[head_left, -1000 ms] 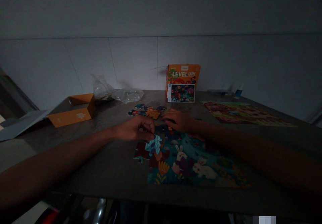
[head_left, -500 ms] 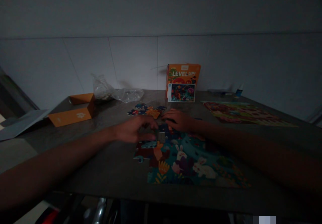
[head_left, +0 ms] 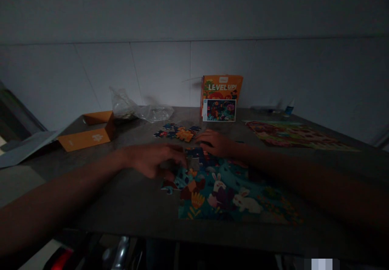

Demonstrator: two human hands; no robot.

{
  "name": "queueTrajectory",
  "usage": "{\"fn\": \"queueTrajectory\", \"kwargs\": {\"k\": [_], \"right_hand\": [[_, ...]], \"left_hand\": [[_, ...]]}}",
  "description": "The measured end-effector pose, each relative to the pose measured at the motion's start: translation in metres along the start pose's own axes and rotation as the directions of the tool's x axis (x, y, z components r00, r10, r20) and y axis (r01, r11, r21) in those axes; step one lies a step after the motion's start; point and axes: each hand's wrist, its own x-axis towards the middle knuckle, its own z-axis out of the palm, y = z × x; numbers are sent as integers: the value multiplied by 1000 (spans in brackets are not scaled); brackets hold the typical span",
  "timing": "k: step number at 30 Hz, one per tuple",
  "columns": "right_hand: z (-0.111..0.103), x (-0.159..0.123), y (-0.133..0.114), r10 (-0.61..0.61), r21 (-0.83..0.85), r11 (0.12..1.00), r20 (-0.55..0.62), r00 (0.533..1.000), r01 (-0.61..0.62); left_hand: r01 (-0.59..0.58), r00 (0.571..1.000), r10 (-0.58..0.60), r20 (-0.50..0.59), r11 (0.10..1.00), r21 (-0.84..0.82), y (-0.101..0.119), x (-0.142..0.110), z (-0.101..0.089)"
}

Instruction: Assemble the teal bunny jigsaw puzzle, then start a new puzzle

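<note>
A partly joined jigsaw puzzle (head_left: 223, 189) with white rabbits, flowers and teal ground lies on the dark table in front of me. My left hand (head_left: 156, 159) hovers at its left side, thumb and fingers apart, with a teal-patterned puzzle piece (head_left: 182, 177) close to the fingertips. Whether the fingers touch that piece is hard to tell in the dim light. My right hand (head_left: 217, 143) rests by the puzzle's far edge, fingers stretched out to the left. Just beyond both hands are several loose puzzle pieces (head_left: 184, 134), orange and dark blue.
An orange LEVEL UP! box (head_left: 223, 84) stands at the back, a picture card (head_left: 221, 111) leaning on it. An open orange box tray (head_left: 88, 139) and clear plastic bags (head_left: 154, 113) are left. Another puzzle (head_left: 291, 135) lies right, near a small bottle (head_left: 289, 109).
My left hand has drawn back to the left from the gap in the puzzle, uncovering pieces near it. My right hand has stayed almost still.
</note>
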Motion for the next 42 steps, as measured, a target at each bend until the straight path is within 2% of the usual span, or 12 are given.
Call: {"fn": "queueTrajectory", "kwargs": {"k": [5,9,12,22,31,37,42], "right_hand": [[2,0,2,-16,-17,1000,-4,1000,16],[2,0,2,-25,-23,999,-9,1000,25],[1,0,2,-28,-18,999,-9,1000,28],[1,1,2,-12,-8,1000,-3,1000,12],[2,0,2,-30,7,1000,-19,999,30],[1,1,2,-22,8,1000,-12,1000,22],[-1,0,-1,-9,18,1000,-5,1000,9]], "left_hand": [[-100,995,102,16,992,-80,4,-1,-3],[-30,999,27,-34,996,-90,2,2,2],[5,1000,-6,-29,998,-56,-1,2,5],[9,1000,-6,24,992,-125,-5,-1,5],[-83,995,93,34,972,-218,3,3,10],[-16,999,22,25,975,-222,2,2,11],[14,997,7,82,968,-249,6,0,11]]}}
